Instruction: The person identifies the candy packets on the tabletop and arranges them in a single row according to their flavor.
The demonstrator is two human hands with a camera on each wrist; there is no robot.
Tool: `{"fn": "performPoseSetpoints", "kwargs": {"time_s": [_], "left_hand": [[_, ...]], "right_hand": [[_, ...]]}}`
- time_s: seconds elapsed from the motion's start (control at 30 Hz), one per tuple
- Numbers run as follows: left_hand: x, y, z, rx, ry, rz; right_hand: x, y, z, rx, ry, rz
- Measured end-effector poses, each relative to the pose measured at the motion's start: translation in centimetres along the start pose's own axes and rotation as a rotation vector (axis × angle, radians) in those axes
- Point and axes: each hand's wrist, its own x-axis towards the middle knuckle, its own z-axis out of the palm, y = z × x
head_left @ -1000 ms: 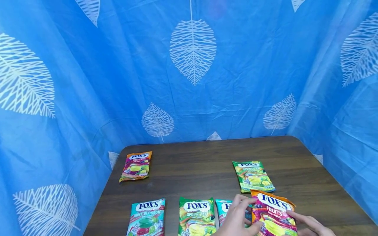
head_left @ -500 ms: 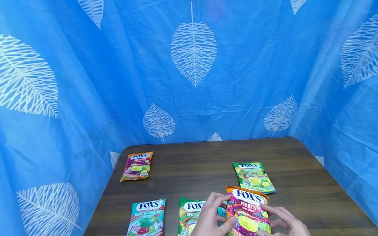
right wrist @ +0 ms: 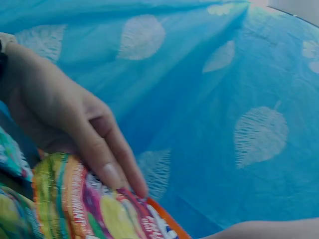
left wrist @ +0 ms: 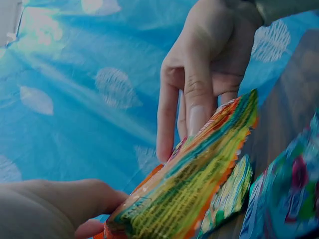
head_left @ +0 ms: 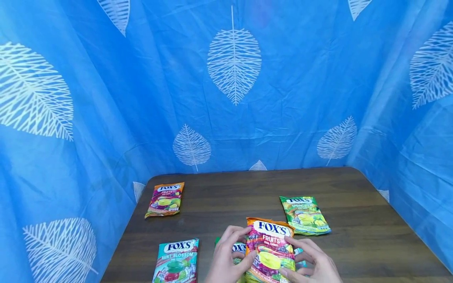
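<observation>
**Left hand [head_left: 228, 257] and right hand [head_left: 313, 264] both gripping a Fruits candy bag [head_left: 269, 253] over the near side of the table [head_left: 226, 204]**

Head: Fruits candy bag pinched by its two side edges, left hand on one, right hand on the other, fingers bent, thumbs on the front. Printed front faces the camera, orange top end away from the person. Overlaps a green bag [head_left: 238, 248], partly hidden behind the left hand, and a teal bag [head_left: 300, 256], mostly hidden behind the right. Mint Blossom bag [head_left: 175, 261] lies left of the left hand, apart from it. Spring Tea bag [head_left: 305, 215] lies farther back on the right side, second Fruits bag [head_left: 165, 200] at the far left corner. Blue curtain [head_left: 159, 98] with white leaf prints around the table.

Left wrist: striped back of the held bag shows, bag tilted and raised off the table. Right hand has fingers on its far edge, olive sleeve [left wrist: 286, 9] at that wrist. Part of the left hand at lower left, on the near end.

Right wrist: left hand's fingers on the held bag's edge. Only a blurred strip of the right hand shows, lower right; its grip can't be told from here.
</observation>
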Motion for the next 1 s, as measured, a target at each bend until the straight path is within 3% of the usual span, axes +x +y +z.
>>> {"fn": "performPoseSetpoints", "kwargs": {"time_s": [0.33, 0.63, 1.0], "left_hand": [[-0.6, -1.0, -2.9, 0.037, 0.05, -0.053], [-0.1, -1.1, -4.8, 0.057, 0.119, -0.126], [0.7, -1.2, -7.7, 0.162, 0.196, -0.066]], "right_hand": [[1.6, -0.8, 2.7, 0.049, -0.101, -0.066], [3.1, -2.2, 4.3, 0.106, -0.142, -0.13], [5.8, -4.6, 6.5, 0.104, -0.16, -0.252]]}}
